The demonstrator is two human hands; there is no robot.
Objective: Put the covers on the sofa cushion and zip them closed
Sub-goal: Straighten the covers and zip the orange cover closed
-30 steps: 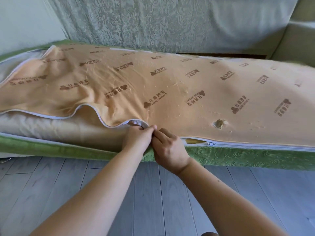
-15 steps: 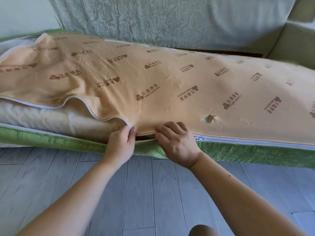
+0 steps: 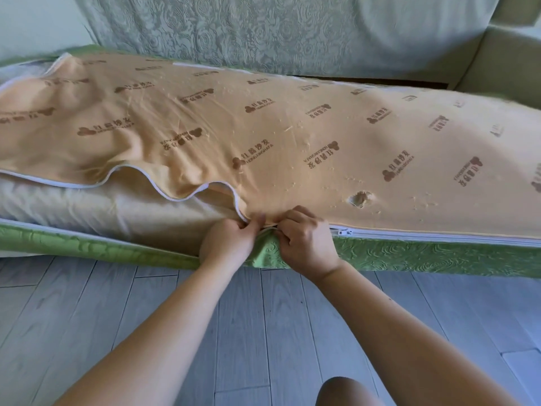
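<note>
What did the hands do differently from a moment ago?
The left hand and right hand were apart; now they have come together, pinching the orange cover at its edge and bunching the green side up to it. The zip pull stayed just right of the right hand, and the left part is still open.

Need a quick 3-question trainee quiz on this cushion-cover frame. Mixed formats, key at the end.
1. True or false: the zipper is closed to the right of the right hand.
2. What shows in the open gap beside the left hand? A) beige inner cushion B) bare wood C) a towel
3. Fill in the colour: both hands pinch the printed fabric against the side panel, which is ___.
Key: 1 true; 2 A; 3 green.
</note>
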